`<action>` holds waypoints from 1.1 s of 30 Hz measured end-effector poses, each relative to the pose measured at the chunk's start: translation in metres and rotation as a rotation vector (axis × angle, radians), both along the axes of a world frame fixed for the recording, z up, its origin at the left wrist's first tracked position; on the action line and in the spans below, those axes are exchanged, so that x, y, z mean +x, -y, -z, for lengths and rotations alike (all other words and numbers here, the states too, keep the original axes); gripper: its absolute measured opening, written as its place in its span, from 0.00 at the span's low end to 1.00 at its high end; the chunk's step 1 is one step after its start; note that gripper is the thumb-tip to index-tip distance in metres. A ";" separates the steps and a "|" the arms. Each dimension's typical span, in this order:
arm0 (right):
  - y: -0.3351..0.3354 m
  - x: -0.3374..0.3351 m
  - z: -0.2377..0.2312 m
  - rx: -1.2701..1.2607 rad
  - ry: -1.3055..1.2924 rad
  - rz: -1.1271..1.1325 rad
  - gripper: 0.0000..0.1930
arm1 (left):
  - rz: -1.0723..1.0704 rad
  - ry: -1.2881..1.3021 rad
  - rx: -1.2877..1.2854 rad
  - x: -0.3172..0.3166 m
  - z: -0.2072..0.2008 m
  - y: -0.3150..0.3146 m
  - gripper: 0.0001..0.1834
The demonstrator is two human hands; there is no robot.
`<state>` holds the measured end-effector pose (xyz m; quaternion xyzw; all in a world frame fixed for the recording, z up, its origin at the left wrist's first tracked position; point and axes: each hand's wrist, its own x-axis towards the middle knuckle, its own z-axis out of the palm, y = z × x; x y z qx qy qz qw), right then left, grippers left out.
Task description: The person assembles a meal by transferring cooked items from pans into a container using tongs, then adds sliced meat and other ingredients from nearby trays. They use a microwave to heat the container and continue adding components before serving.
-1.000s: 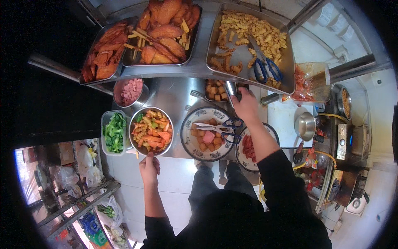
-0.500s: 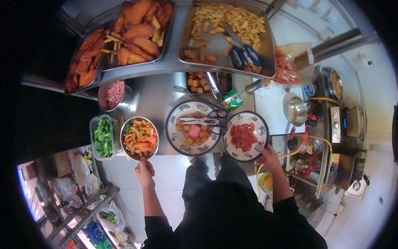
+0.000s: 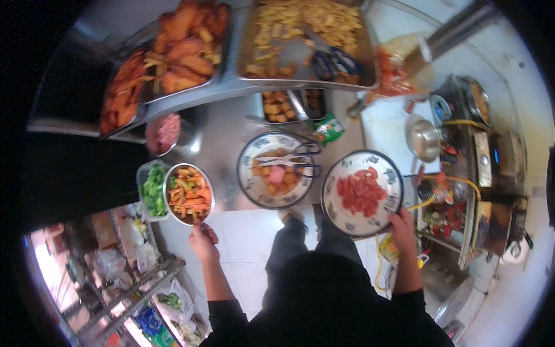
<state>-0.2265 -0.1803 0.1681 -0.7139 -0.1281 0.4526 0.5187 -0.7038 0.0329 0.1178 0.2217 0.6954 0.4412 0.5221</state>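
Observation:
My left hand (image 3: 203, 240) is closed on the near rim of a round steel bowl (image 3: 210, 203) with orange carrot pieces and other cut vegetables (image 3: 189, 193) in it. The bowl overlaps the edge of a clear plastic box of leafy greens (image 3: 154, 188). On the right, my right hand (image 3: 403, 230) grips the near-right rim of a patterned white plate (image 3: 341, 218) carrying raw red meat slices (image 3: 363, 192). Between them, a second patterned plate (image 3: 248, 188) sits on the steel counter with brown cubes and a pink piece; scissors (image 3: 283, 159) lie across it.
Overhead, a shelf (image 3: 225, 89) bears trays of fried pieces and another pair of scissors (image 3: 332, 62). A steel pot of pink meat (image 3: 167, 130), a green packet (image 3: 329, 130) and a saucepan (image 3: 425, 141) stand farther back. Stove equipment (image 3: 483, 156) is at right, a rack (image 3: 127, 289) at lower left.
The plate of meat has moved right and toward me, away from the middle plate. The steel bowl has shifted left against the box of greens. The whole view has shifted slightly.

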 end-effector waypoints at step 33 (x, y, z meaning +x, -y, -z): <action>-0.350 -0.077 0.045 -0.046 1.345 -0.379 0.18 | 0.042 -0.007 0.081 -0.036 -0.093 0.136 0.24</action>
